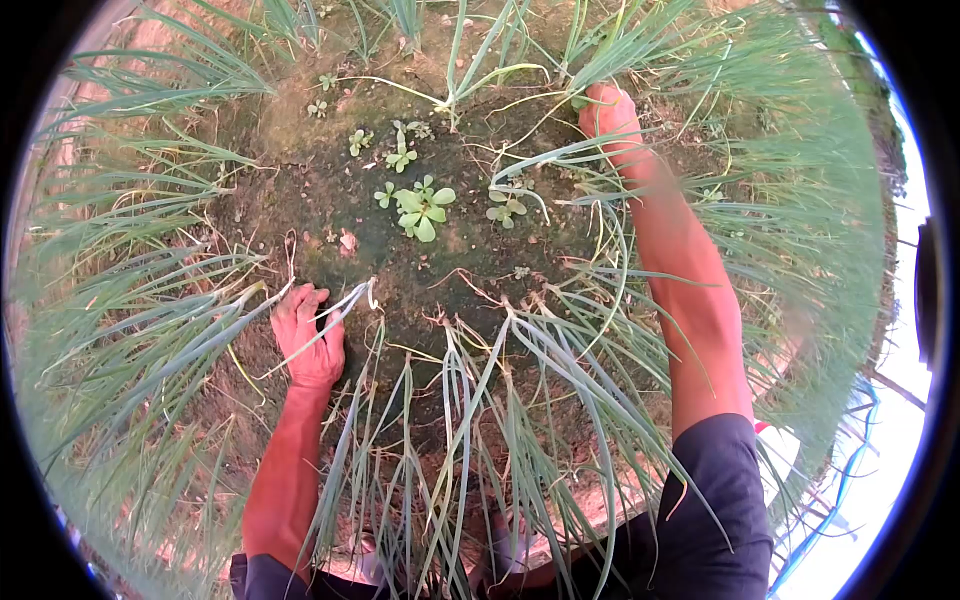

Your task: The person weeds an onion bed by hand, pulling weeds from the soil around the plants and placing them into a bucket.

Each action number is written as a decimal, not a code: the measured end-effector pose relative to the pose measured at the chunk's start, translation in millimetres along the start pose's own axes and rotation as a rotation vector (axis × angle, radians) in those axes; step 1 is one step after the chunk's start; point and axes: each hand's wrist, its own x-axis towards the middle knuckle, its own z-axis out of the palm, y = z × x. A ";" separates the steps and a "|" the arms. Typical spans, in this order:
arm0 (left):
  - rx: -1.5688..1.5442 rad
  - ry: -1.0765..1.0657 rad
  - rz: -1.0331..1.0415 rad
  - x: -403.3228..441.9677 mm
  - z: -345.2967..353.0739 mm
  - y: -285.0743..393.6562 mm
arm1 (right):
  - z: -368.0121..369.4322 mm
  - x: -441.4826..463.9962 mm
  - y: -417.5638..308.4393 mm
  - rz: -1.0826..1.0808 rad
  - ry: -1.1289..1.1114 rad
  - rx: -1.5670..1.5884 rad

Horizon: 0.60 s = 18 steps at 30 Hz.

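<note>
My left hand [309, 338] rests on the soil at the left, its fingers forward and slightly bent, the thumb side apart from them. A bluish-green onion leaf [345, 302] crosses just over it, and I see nothing held there. Reaching far forward on the right, my right hand [608, 112] is closed low at the base of an onion plant [600, 62]. Its fingertips are turned away, so what they grip is hidden. Between the hands grows a broad-leaved weed [424, 208], touched by neither hand.
Smaller weeds [401, 160] dot the mossy soil [300, 180]. Rows of onion plants [150, 200] line the left side, and dense onion leaves [800, 180] fill the right. More long leaves [510, 400] spread toward my body. A blue hose or cord [850, 470] shows at far right.
</note>
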 end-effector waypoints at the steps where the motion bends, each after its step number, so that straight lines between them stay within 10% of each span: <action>1: 0.006 -0.004 0.002 -0.5 -0.3 -0.1 | 0.6 2.0 0.2 -0.007 -0.021 -0.011; 13: 0.023 -0.024 -0.012 0.2 -2.1 1.0 | -2.3 13.2 4.8 0.089 -0.298 -0.109; 17: 0.013 -0.034 -0.020 -2.2 -1.1 -0.8 | -37.0 -19.2 -8.7 0.398 -0.289 0.546; 18: 0.021 -0.036 -0.017 -2.2 -1.5 -1.0 | -28.4 -22.5 4.5 0.157 -0.307 0.486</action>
